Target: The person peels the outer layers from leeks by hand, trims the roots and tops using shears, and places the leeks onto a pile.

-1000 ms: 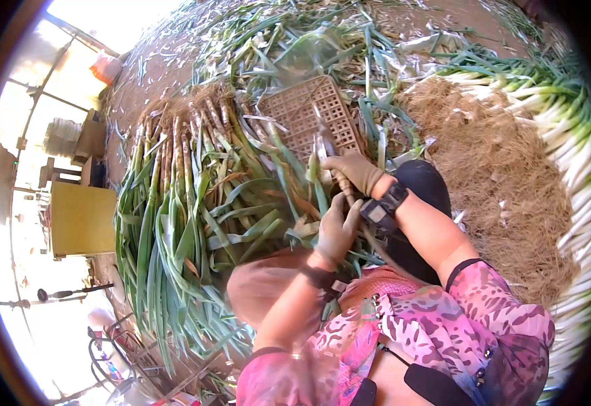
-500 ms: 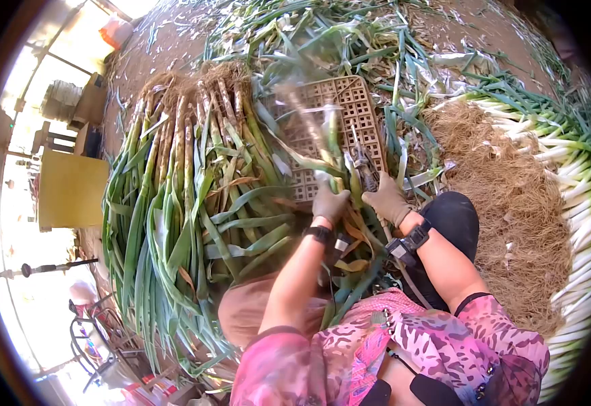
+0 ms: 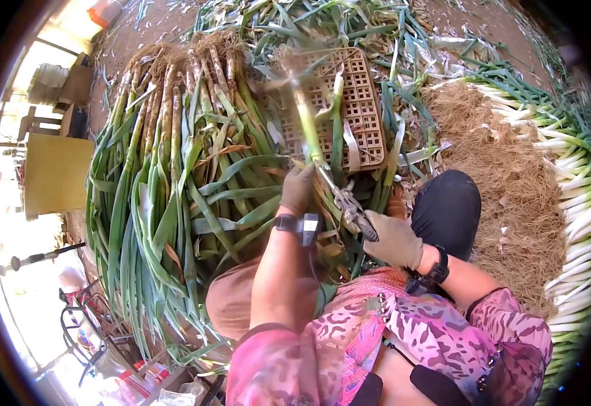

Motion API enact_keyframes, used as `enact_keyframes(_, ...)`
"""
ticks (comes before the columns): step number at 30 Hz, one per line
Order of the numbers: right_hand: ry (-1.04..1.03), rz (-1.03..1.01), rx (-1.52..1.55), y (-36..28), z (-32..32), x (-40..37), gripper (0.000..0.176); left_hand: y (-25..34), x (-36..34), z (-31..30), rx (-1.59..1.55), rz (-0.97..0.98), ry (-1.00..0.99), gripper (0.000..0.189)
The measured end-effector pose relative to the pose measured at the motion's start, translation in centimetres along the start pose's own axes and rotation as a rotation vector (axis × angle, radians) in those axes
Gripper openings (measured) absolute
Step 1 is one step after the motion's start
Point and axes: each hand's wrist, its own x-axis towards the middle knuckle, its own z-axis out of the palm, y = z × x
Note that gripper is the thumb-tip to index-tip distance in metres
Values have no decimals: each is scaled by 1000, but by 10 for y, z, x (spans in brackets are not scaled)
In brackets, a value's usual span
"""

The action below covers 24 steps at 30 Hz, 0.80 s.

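Observation:
My left hand (image 3: 298,189), in a tan work glove, is closed around a long green onion (image 3: 307,122). The onion points up and away over the crate, its pale lower stalk bare and its root end blurred. In my gloved right hand (image 3: 395,241) is a metal air blow gun (image 3: 349,208), gripped by its dark handle. Its thin nozzle slants up-left and meets the stalk just beside my left hand. Under the onion lies an upturned tan plastic crate (image 3: 366,101) with a square grid; green leaf pieces rest on it.
Unpeeled green onions with brown roots (image 3: 173,135) are heaped on the left. On the right, peeled white onions (image 3: 583,223) lie in a row with a mass of tan roots (image 3: 505,183). Stripped leaves (image 3: 295,27) litter the ground beyond. A yellow box (image 3: 58,172) stands far left.
The blow gun has swung from pointing away over the crate to slanting left against the stalk. My right hand came nearer my body; the stalk now shows paler and barer.

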Motion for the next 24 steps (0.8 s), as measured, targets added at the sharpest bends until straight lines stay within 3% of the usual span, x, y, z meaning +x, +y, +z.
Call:
enact_keyframes(3, 117, -58, -34, 0, 2, 18, 39, -5, 9, -4, 130, 9, 50, 28)
enact_keyframes(6, 99, 14, -64, 0, -1, 20, 40, -16, 16, -8, -52, 3, 29, 31)
enact_keyframes(8, 43, 20, -73, 1, -4, 4, 39, -18, 15, -9, 11, 15, 5, 28)
enact_keyframes(10, 63, -7, -79, 4, 1, -12, 38, 15, -6, 4, -68, 7, -51, 28)
enact_keyframes(11, 38, 4, -78, 3, 1, -17, 38, 21, -15, 2, 807, 380, -94, 29)
enact_keyframes(14, -38, 44, -95, -9, -7, -26, 39, -5, 1, -14, 961, 500, -164, 34)
enact_keyframes(16, 14, -4, -92, -3, 1, -37, 40, -1, -3, 1, -85, 85, -203, 28)
enact_keyframes(18, 54, -27, -99, 0, 5, -44, 42, 35, -42, 18, -757, -354, -215, 34)
enact_keyframes(19, 63, -29, -104, -1, 6, -44, 42, 13, -32, 8, -806, -330, -261, 43)
enact_keyframes(24, -14, -46, -99, -1, 4, -54, 44, 1, -33, -8, -908, -349, -290, 45)
